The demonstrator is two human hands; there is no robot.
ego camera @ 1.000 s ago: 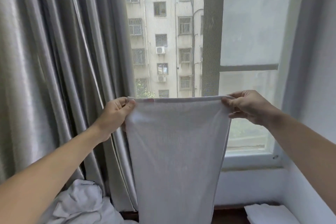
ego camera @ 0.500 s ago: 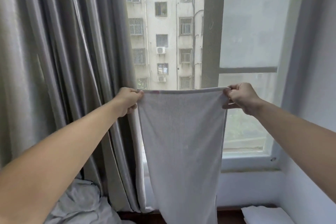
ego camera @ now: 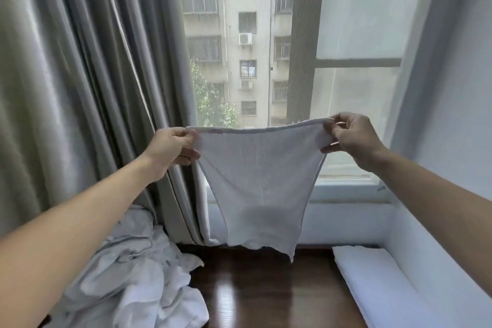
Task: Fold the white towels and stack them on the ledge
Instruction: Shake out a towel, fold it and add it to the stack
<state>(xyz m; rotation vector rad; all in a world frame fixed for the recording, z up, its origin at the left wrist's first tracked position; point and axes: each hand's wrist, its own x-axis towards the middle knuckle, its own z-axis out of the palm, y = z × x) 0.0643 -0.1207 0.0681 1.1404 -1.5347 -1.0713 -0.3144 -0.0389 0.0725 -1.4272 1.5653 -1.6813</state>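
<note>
Writing or brand marks cannot be read anywhere in the head view; a small reddish tag (ego camera: 215,130) sits at the top hem of the white towel (ego camera: 257,184) near its left corner, too blurred to make out.

Around the towel: a grey curtain (ego camera: 80,82) fills the left side and hangs down behind the left hand. A window (ego camera: 354,66) stands behind the towel, with a pale apartment block (ego camera: 247,34) and a green tree (ego camera: 213,106) outside. Below, a dark wooden ledge (ego camera: 261,290) runs along the wall. A heap of crumpled white towels (ego camera: 138,274) lies on its left part, against the curtain foot. A folded white towel (ego camera: 378,282) lies at its right end, just beside the white wall (ego camera: 447,141).

Held up in the air before the window, the towel is well above the ledge and touches nothing but the hands. It covers the lower middle of the window and part of the sill. Its top edge runs side to side, sagging slightly in the middle; its long axis hangs straight down, the sides narrowing toward a ragged lower edge that ends just above the ledge.

The left hand (ego camera: 170,148) pinches the top left corner, thumb over fingers. The right hand (ego camera: 351,138) pinches the top right corner the same way, fingers curled on the cloth.
</note>
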